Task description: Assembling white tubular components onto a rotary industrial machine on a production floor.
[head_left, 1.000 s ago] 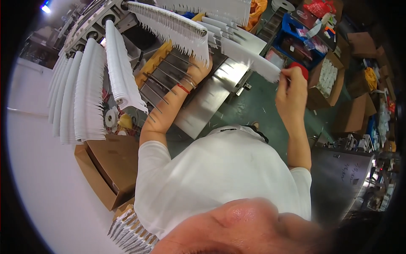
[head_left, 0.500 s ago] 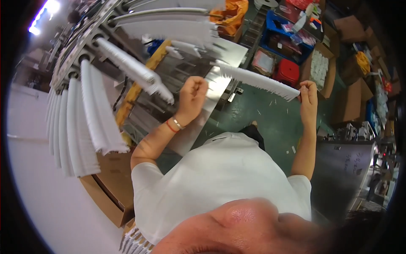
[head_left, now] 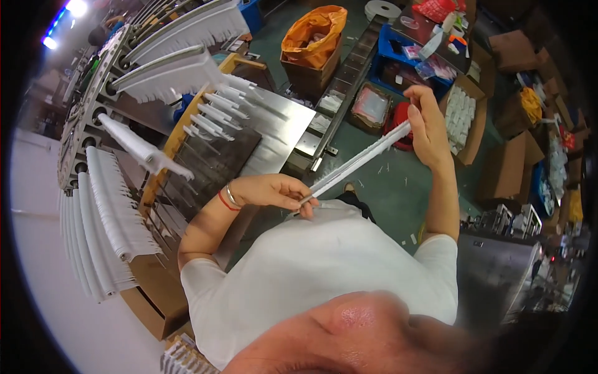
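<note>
A thin rod strung with white, ragged-edged pieces (head_left: pixel 358 163) slants across in front of my white shirt, its near end low on the left and its far end high on the right. My left hand (head_left: pixel 271 191), with a bangle and a red cord at the wrist, pinches the near end. The far end is gripped in the curled fingers of my right hand (head_left: pixel 428 132). To the left stands a rack wheel with round sockets (head_left: pixel 93 131), from which similar loaded rods, such as one white bundle (head_left: pixel 134 143), stick out.
A steel table (head_left: pixel 283 115) with a yellow wooden rail (head_left: pixel 177 134) carries several white-tipped rods. Beyond it are an orange bag in a box (head_left: pixel 314 37) and a narrow metal track (head_left: pixel 355 56). A red stool (head_left: pixel 403 121) and open cartons (head_left: pixel 507 159) stand on the right.
My left hand has come down and right, from empty beside the rack to the rod's near end. The rod has swung so its left end is lower, and my right hand has risen leftward.
</note>
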Motion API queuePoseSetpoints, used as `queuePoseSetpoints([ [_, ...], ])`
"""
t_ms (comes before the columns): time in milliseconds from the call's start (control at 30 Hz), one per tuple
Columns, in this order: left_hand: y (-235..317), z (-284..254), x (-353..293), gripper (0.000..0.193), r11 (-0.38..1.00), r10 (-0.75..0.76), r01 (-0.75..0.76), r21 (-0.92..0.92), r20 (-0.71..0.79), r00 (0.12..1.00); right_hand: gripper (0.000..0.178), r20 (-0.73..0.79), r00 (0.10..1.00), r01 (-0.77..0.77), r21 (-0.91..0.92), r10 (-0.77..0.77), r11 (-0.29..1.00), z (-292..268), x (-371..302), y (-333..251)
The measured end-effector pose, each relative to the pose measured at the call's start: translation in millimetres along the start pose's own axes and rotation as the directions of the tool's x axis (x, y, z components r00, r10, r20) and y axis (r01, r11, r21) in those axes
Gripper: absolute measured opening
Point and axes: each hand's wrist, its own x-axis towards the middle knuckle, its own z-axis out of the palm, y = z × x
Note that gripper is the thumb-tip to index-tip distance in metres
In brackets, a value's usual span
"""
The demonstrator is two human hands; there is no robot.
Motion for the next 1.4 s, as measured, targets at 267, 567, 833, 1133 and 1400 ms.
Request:
queuePoseSetpoints([
  [267,37.6,4.8,103.4,0.036,0.953,0.301,-0.292,0.085,-0.387,0.871,0.006,-0.114,0.985,-0.096,0.265,0.130,0.959,8.2,37.4,75.7],
  [567,51.7,-34.1,228.8,0.034,0.752,0.635,-0.357,0.555,-0.754,0.166,0.022,0.139,0.981,-0.193,0.695,0.134,0.693,113.0,31.9,89.5],
  [833,61.5,-19.4,203.9,0.035,0.691,0.706,0.079,0.719,-0.694,0.141,0.016,0.129,0.975,-0.215,0.732,0.179,0.646,117.0,91.4,112.0],
  [1133,-28.8,-2.4,90.3,0.023,0.831,0.556,0.295,0.471,-0.697,-0.453,0.014,0.040,0.994,0.059,0.560,-0.098,0.826,96.2,178.4,94.3],
  [1400,-81.9,22.2,10.8,0.019,0.927,0.374,0.320,0.197,-0.566,-0.735,0.009,0.266,0.905,0.184,0.463,-0.333,0.867,39.7,293.0,89.1],
])
